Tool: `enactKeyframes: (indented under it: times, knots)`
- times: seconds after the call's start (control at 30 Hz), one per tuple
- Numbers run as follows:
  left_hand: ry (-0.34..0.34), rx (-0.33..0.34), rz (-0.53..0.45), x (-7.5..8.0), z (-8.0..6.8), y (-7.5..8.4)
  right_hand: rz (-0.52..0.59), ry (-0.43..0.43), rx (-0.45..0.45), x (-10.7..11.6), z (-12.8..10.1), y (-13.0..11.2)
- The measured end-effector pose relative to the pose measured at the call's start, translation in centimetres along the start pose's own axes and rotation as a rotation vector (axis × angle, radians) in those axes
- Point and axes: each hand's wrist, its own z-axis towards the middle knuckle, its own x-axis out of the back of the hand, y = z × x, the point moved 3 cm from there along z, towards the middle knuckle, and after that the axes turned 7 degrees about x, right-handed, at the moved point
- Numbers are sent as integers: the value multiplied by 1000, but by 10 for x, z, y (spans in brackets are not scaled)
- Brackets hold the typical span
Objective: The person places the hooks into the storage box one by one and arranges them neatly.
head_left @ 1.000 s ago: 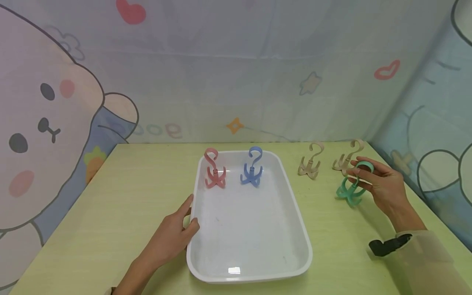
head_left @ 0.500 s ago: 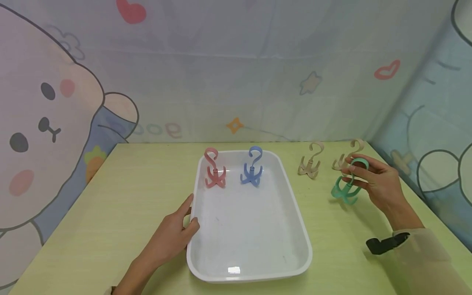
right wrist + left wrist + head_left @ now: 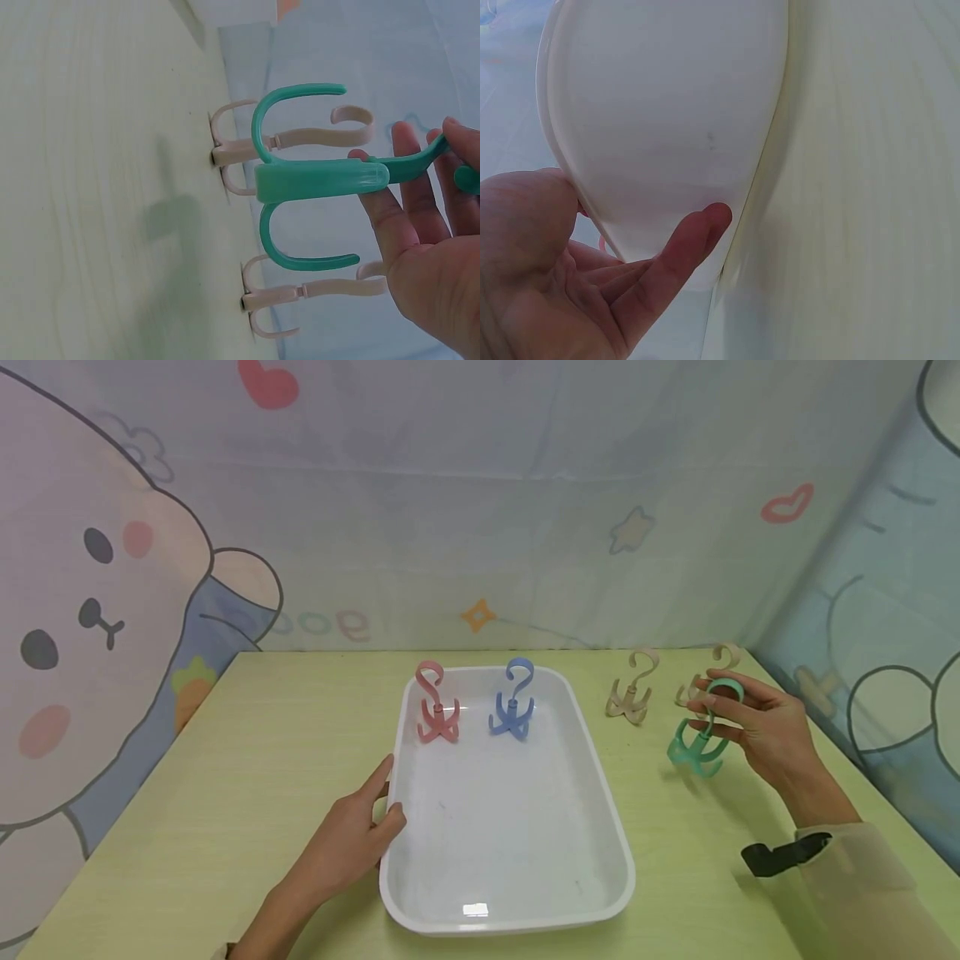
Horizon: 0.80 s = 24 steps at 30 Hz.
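Note:
My right hand point(image 3: 720, 714) pinches the top loop of a green four-armed hook point(image 3: 693, 747) and holds it just above the table, right of the white tray point(image 3: 600, 777). In the right wrist view the green hook point(image 3: 315, 180) hangs clear of the table with its shadow below, the fingers point(image 3: 420, 202) on its stem. My left hand point(image 3: 386, 797) grips the tray's left rim, thumb on top. The left wrist view shows the thumb over the tray's rim point(image 3: 566, 172) and the fingers point(image 3: 682, 247) along its outer wall. A pink hook point(image 3: 437, 703) and a blue hook point(image 3: 513, 700) stand at the tray's far end.
Two beige hooks point(image 3: 630, 697) point(image 3: 722, 658) stand on the yellow-green table point(image 3: 262, 752) behind the green one, near the back right corner. A printed cartoon curtain point(image 3: 480, 510) closes off the back and the right side. A dark strap point(image 3: 783, 856) sits on my right wrist.
My right hand has carried the green hook a little to the left, toward the tray, and slightly up. The left hand and the tray have not moved.

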Motion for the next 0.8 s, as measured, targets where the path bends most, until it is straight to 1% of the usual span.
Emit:
enactKeyframes:
  times: [0.17, 0.37, 0.6, 0.8]
  knots:
    - [-2, 4, -7, 0, 0, -1, 9, 4, -8, -4, 0, -2]
    - [-7, 6, -14, 0, 0, -2, 49, -27, -1, -9, 2, -4]
    - [-8, 8, -14, 0, 0, -1, 0, -14, -13, -16, 4, -10]
    - [-7, 4, -8, 0, 1, -1, 27, -25, -24, -26, 7, -14]
